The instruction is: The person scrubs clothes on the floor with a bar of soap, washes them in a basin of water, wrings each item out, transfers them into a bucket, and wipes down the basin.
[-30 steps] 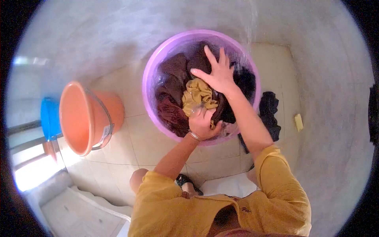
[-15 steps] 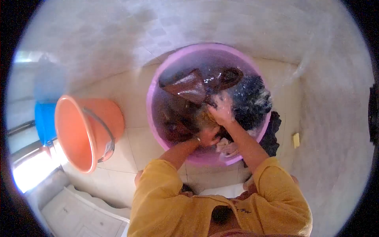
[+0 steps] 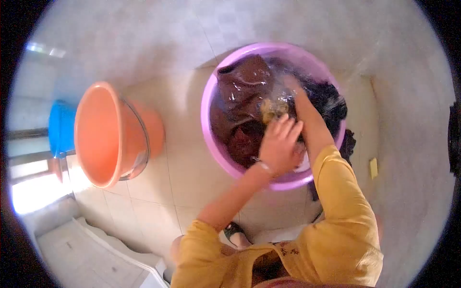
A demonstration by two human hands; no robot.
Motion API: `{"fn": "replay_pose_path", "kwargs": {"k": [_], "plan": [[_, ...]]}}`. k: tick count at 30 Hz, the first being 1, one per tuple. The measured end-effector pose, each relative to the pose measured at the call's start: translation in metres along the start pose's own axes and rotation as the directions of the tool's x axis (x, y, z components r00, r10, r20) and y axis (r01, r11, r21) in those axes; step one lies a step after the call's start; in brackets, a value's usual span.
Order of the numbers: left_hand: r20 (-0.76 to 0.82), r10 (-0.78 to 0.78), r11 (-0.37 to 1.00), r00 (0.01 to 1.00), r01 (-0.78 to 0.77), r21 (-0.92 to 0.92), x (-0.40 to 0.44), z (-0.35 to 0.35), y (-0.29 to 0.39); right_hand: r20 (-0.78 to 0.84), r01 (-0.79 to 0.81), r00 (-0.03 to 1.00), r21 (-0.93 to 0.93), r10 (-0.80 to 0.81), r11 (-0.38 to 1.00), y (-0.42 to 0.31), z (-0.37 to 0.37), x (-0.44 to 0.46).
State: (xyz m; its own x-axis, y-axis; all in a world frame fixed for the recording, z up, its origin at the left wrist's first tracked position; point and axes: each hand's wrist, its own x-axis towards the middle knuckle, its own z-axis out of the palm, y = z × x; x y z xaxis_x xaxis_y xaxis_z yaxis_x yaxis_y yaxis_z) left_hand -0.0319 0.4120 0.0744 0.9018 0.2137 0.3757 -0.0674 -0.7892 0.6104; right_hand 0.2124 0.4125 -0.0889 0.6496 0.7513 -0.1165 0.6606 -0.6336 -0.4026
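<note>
A purple tub (image 3: 208, 113) holds water and wet clothes: a brown cloth (image 3: 245, 84) at the upper left, black cloth (image 3: 331, 103) at the right and a small mustard cloth (image 3: 273, 109) near the middle. My left hand (image 3: 282, 144), with a band at its wrist, is over the near part of the tub, just below the mustard cloth, its fingers apart and holding nothing visible. Farther in, my right hand (image 3: 288, 86) reaches among the clothes beside the brown cloth. Its fingers are blurred and hidden by water and splashes.
An orange bucket (image 3: 98, 139) with a grey handle lies tilted to the left, a blue bucket (image 3: 61, 127) behind it. Dark cloth (image 3: 348, 144) lies on the floor right of the tub, near a yellow bar (image 3: 373, 168). A white ledge (image 3: 110, 249) is at the lower left.
Both hands have come up from the clothes near the tub's middle, the right reaching farther away. The mustard cloth, mostly underwater half a second ago, shows again. The view has shifted.
</note>
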Motion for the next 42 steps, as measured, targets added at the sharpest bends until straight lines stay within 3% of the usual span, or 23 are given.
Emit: {"fn": "replay_pose_path", "kwargs": {"k": [1,3,4,5,6,8,9,11,14,16,17,19,21,23,26,29,30,31,33,34,36,39,42], "plan": [[-0.007,0.116,0.993,0.993,-0.116,0.015,0.000,-0.024,-0.008,-0.012,0.016,1.000,-0.061,-0.017,0.998,-0.003,0.002,0.000],[0.001,0.067,0.995,0.998,-0.067,0.079,0.008,-0.060,-0.039,-0.119,-0.310,0.939,0.113,0.322,0.944,-0.083,-0.057,-0.043],[-0.106,-0.107,0.984,0.989,0.120,0.130,0.015,-0.067,-0.050,-0.089,-0.254,0.959,0.145,0.269,0.956,-0.100,-0.070,-0.060],[-0.195,-0.165,0.979,0.967,0.185,0.087,0.023,-0.063,-0.076,-0.057,-0.196,0.976,0.185,0.209,0.963,-0.116,-0.077,-0.077],[-0.174,-0.282,0.953,0.944,0.296,0.063,0.036,-0.064,-0.091,-0.135,-0.107,0.982,0.166,0.130,0.980,-0.131,-0.079,-0.098],[-0.096,-0.249,0.957,0.964,0.260,0.130,0.058,-0.061,-0.106,-0.206,0.015,0.978,0.113,0.009,0.993,-0.162,-0.089,-0.143],[-0.085,-0.253,0.965,0.964,0.257,0.047,0.068,-0.050,-0.118,-0.199,0.056,0.979,0.090,-0.037,0.994,-0.174,-0.092,-0.165],[0.046,-0.306,0.951,0.951,0.303,0.063,0.080,-0.034,-0.119,-0.357,0.244,0.910,0.056,-0.209,0.968,-0.178,-0.078,-0.204],[0.350,-0.346,0.937,0.870,0.342,0.077,0.062,-0.015,-0.099,-0.327,0.371,0.900,0.227,-0.288,0.901,-0.167,-0.096,-0.238],[0.354,-0.321,0.946,0.878,0.280,0.163,0.043,-0.012,-0.071,-0.404,0.401,0.866,0.213,-0.293,0.891,-0.141,-0.123,-0.229],[0.307,-0.287,0.955,0.907,0.247,0.164,0.030,-0.007,-0.066,-0.533,0.316,0.819,0.112,-0.211,0.942,-0.114,-0.119,-0.213],[0.164,-0.259,0.959,0.952,0.233,0.165,0.014,0.001,-0.058,-0.572,0.061,0.810,0.298,0.127,0.953,-0.075,-0.115,-0.183],[0.049,-0.270,0.947,0.962,0.256,0.194,-0.001,0.014,-0.059,-0.344,-0.171,0.840,0.566,0.419,0.806,-0.058,-0.084,-0.164],[-0.093,-0.178,0.973,0.980,0.189,0.131,-0.015,0.030,-0.082,-0.294,-0.190,0.916,0.285,0.274,0.940,-0.082,-0.070,-0.175],[-0.077,-0.188,0.981,0.979,0.191,0.035,-0.022,0.038,-0.105,-0.242,-0.169,0.945,0.213,0.220,0.962,-0.110,-0.065,-0.184],[-0.033,-0.097,0.989,0.995,0.100,0.107,-0.020,0.051,-0.140,-0.272,-0.183,0.933,0.199,0.234,0.963,-0.111,-0.049,-0.175],[0.088,-0.203,0.977,0.975,0.196,0.084,-0.018,0.052,-0.145,-0.267,-0.224,0.924,0.199,0.272,0.954,-0.108,-0.041,-0.173],[0.089,-0.204,0.977,0.975,0.197,0.080,-0.022,0.065,-0.156,-0.265,-0.226,0.925,0.196,0.274,0.954,-0.105,-0.032,-0.170],[0.271,-0.524,0.814,0.808,0.381,0.438,-0.036,0.100,-0.184,-0.217,-0.344,0.901,0.169,0.375,0.924,-0.096,-0.017,-0.161],[0.345,-0.587,0.785,0.732,0.412,0.462,-0.027,0.095,-0.184,-0.212,-0.345,0.902,0.165,0.375,0.924,-0.091,-0.010,-0.156],[0.526,-0.613,0.790,0.589,0.477,0.385,0.021,0.045,-0.152,0.017,-0.511,0.846,0.310,0.532,0.802,-0.082,-0.001,-0.145],[0.745,-0.584,0.722,0.324,0.626,0.294,0.118,-0.056,-0.095,0.095,-0.470,0.880,0.320,0.465,0.823,-0.071,-0.002,-0.147],[0.710,-0.574,0.782,0.408,0.532,0.326,0.081,-0.011,-0.137,0.176,-0.377,0.923,0.255,0.341,0.890,-0.069,-0.035,-0.166]]}}
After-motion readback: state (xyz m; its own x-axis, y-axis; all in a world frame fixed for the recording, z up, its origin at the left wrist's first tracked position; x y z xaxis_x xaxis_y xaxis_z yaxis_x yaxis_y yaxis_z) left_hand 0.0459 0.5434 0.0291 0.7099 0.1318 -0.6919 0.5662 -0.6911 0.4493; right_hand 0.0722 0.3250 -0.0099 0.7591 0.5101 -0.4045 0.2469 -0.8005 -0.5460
